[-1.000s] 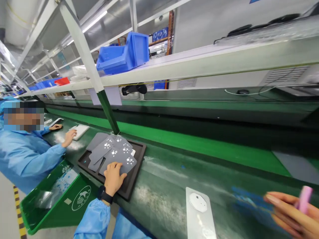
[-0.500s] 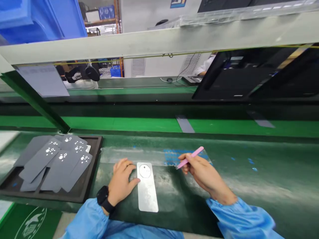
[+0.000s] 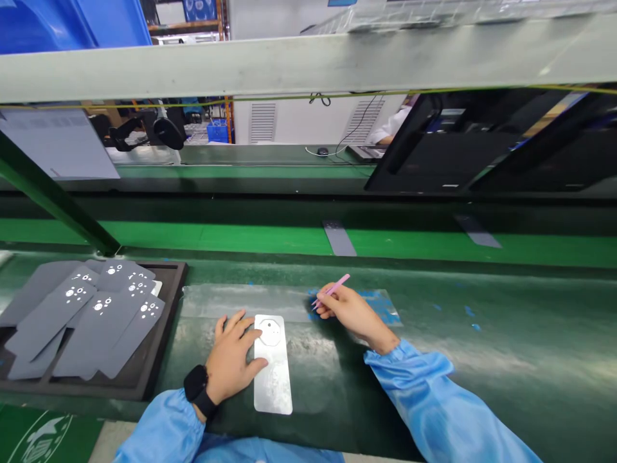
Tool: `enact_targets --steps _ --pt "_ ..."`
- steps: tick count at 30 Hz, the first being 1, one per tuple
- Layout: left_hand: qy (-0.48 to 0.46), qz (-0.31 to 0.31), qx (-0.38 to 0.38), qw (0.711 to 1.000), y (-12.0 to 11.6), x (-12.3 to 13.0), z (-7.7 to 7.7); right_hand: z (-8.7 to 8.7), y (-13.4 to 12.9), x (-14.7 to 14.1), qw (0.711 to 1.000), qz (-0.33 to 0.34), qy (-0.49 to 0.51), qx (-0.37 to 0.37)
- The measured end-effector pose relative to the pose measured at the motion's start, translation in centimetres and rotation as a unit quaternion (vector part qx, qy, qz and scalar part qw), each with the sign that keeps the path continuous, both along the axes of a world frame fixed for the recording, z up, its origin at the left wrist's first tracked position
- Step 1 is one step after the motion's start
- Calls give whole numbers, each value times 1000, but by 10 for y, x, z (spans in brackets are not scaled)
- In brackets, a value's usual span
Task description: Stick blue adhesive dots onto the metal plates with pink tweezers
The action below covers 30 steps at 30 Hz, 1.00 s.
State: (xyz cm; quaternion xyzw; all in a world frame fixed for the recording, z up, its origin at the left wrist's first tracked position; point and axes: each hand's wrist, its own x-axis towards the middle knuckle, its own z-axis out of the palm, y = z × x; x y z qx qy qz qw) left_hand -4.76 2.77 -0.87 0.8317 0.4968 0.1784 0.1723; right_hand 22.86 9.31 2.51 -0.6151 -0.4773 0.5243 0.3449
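A flat silver phone back panel (image 3: 274,373) with a round camera area near its top lies upright before me on the dark green bench. My left hand (image 3: 234,354) rests on its left side, fingers spread, with fingertips and thumb touching the panel. Pink tweezers (image 3: 337,283) are pinched in my right hand (image 3: 351,313), their tips pointing down and left. Those tips are over a clear strip (image 3: 231,301) that carries small blue pieces (image 3: 380,302) at its right end. Whether the tips hold a piece is too small to tell.
Left of my hand, a black tray (image 3: 166,321) holds several dark grey phone-shaped sheets (image 3: 91,334) with holes. Two grey sheets (image 3: 340,239) lie on the bright green belt (image 3: 241,238) beyond the bench. Loose blue bits (image 3: 469,310) are scattered at right. A pale beam (image 3: 289,64) crosses above.
My right hand has moved left with the tweezers, toward the edge of the blue pieces. My left fingers have shifted onto the panel. The view has turned slightly; the belt's sheets sit farther left.
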Motion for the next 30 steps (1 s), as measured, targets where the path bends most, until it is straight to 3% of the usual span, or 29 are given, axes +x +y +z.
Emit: enact_targets --steps 10,30 --pt "0 -7 -14 1000 0 1 3 0 6 -3 998 35 -17 -48" --pt "-6 -4 -22 1000 -1 1 5 0 9 -4 998 25 -15 -62"
